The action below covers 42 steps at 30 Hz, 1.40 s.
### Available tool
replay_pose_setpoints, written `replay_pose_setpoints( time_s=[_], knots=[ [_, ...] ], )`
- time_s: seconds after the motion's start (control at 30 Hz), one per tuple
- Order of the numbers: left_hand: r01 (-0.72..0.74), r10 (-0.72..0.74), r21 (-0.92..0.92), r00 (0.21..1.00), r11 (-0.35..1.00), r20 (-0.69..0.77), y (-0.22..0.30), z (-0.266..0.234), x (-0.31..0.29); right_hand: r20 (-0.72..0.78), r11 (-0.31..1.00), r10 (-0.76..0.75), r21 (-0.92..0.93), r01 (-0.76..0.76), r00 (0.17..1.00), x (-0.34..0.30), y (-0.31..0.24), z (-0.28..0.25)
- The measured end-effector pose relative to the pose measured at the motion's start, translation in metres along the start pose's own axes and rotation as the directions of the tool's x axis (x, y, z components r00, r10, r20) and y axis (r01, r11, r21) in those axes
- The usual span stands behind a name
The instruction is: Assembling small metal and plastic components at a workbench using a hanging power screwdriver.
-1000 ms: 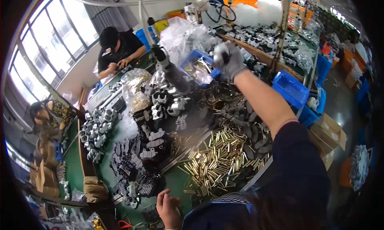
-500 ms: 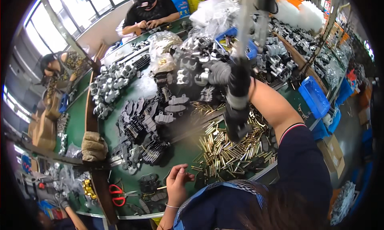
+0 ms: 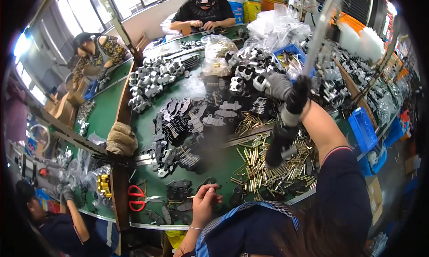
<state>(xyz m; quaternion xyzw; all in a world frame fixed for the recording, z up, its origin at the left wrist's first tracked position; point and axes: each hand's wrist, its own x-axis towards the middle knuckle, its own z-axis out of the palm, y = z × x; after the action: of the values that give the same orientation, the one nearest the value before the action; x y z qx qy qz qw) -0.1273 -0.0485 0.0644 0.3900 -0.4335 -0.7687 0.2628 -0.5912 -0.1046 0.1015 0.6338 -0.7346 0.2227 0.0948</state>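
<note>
Gloved right hand [image 3: 286,89] clenched round hanging black power tool [image 3: 281,138], tip over loose brass pins [image 3: 268,167] on green bench [image 3: 107,114], bare left hand [image 3: 204,202] pinching one small pin nr dark metal plates [image 3: 178,190]

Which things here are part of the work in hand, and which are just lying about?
In hand:
- right hand, gloved, gripping a hanging power tool
- left hand pinching a small pin
- brass pins beneath the tool

Lying about:
- red scissors
- blue bins
- clear plastic bags
</note>
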Motion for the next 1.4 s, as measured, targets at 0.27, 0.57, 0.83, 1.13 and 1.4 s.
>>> replay_pose_setpoints(
  time_s=[0.27,0.57,0.83,1.13,1.4],
  knots=[
    [-0.038,0.027,0.058,0.985,0.998,0.168,-0.009,0.01,0.016,0.164,-0.108,0.634,0.986,-0.124,0.755,-0.137,-0.089,-0.123],
    [0.01,-0.063,0.088,0.782,0.996,0.62,0.021,0.093,0.038,0.315,0.541,0.042,0.791,-0.286,0.948,-0.191,-0.21,-0.059],
    [0.448,-0.237,-0.473,0.866,0.759,0.44,-0.006,0.031,0.009,-0.347,0.88,0.341,0.444,-0.167,0.874,-0.08,-0.112,-0.096],
    [0.49,-0.28,-0.262,0.777,0.831,0.564,-0.004,0.037,0.001,0.031,0.283,0.163,0.956,-0.077,0.986,-0.074,-0.165,-0.052],
    [0.525,-0.26,-0.424,0.801,0.738,0.539,0.0,0.041,0.009,0.017,0.097,0.127,0.995,-0.029,0.992,-0.113,-0.277,-0.09]
  ],
)
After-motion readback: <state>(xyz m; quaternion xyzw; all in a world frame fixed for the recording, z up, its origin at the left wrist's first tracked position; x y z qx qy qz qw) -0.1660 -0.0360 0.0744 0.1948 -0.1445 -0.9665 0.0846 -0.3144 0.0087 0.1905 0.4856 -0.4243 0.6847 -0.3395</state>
